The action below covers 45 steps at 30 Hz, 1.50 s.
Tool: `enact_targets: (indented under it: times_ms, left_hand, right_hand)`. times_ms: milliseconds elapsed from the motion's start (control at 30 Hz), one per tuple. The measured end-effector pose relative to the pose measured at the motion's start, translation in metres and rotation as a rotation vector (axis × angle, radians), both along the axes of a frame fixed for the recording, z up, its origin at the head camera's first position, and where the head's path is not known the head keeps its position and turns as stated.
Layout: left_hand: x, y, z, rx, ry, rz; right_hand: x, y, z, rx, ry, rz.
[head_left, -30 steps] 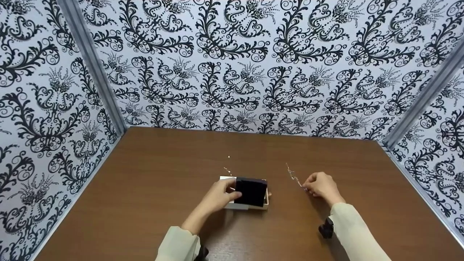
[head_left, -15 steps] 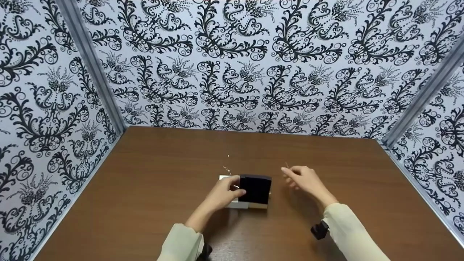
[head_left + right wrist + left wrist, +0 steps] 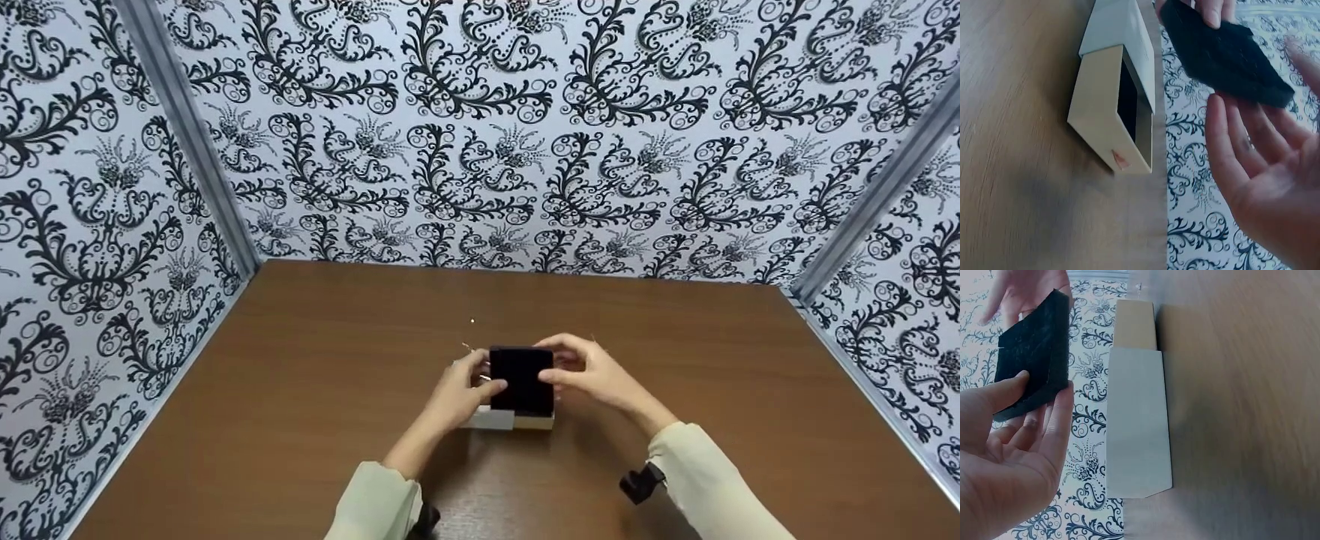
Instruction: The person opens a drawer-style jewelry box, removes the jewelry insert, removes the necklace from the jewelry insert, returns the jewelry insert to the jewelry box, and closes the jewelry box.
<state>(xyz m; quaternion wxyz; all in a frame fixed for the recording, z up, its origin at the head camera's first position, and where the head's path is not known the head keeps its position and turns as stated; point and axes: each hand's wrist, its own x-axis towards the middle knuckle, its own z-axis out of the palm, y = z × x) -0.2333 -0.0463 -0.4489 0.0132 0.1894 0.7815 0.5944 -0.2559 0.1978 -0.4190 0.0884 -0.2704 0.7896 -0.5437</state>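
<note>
Between both hands, a square black foam pad (image 3: 522,379) with a small slit at its edge is held up and tilted over the box. My left hand (image 3: 456,394) pinches its left side, thumb on the near face and fingers behind. My right hand (image 3: 600,379) is at the pad's right side; its fingers (image 3: 1255,132) lie loosely bent behind the pad, with the thumb apart from it in the left wrist view. Below stands a slide-out box: a white sleeve (image 3: 1137,422) with a cream drawer (image 3: 1095,95) partly pulled out, a ribbon tab (image 3: 1120,159) on its end.
A thin shiny chain (image 3: 468,347) lies on the brown table (image 3: 360,322) behind the box, with a tiny bright piece (image 3: 472,321) farther back. Patterned wall panels (image 3: 480,150) enclose the table at the back and sides.
My right hand has let go of a thin chain on the table and come left to the foam pad's right edge. My left hand has raised the pad and tipped it more upright.
</note>
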Motion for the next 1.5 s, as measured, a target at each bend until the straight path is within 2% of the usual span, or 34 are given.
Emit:
enact_targets:
  times_ms: [67,133,233,333,433,500,700,867,1100,1300,1500]
  left_hand:
    - [0.000,-0.002,0.001,-0.020,0.050,0.019]
    - [0.000,-0.003,0.001,-0.124,0.126,0.056]
    - [0.003,-0.005,-0.001,-0.423,0.236,0.115]
    - [0.006,-0.004,-0.006,-0.738,0.298,0.151]
    - [0.009,-0.001,-0.008,-0.902,0.336,0.164]
    - [0.010,0.000,-0.008,-0.933,0.347,0.168]
    - [0.012,0.002,-0.005,-0.939,0.344,0.160]
    - [0.010,0.002,-0.004,-0.919,0.362,0.177]
    - [0.008,0.003,-0.003,-0.922,0.335,0.181]
    - [0.007,0.005,-0.003,-0.927,0.331,0.176]
    - [0.008,0.003,-0.002,-0.941,0.347,0.183]
  right_hand:
    - [-0.002,-0.004,0.000,0.012,0.053,-0.059]
    - [-0.003,-0.006,-0.002,0.023,0.086,-0.137]
    - [-0.005,-0.006,-0.007,0.056,0.106,-0.254]
    - [-0.006,-0.005,-0.012,0.147,0.145,-0.342]
    - [-0.007,-0.002,-0.015,0.240,0.227,-0.425]
    - [-0.007,-0.002,-0.016,0.287,0.276,-0.457]
    - [-0.003,-0.005,-0.022,0.430,0.229,-0.420]
    - [-0.005,-0.014,-0.028,0.528,0.259,-0.456]
    - [-0.007,-0.026,-0.036,0.557,0.294,-0.431]
    - [-0.004,-0.037,-0.039,0.484,0.288,-0.414]
    - [0.000,-0.041,-0.042,0.617,0.393,-0.344]
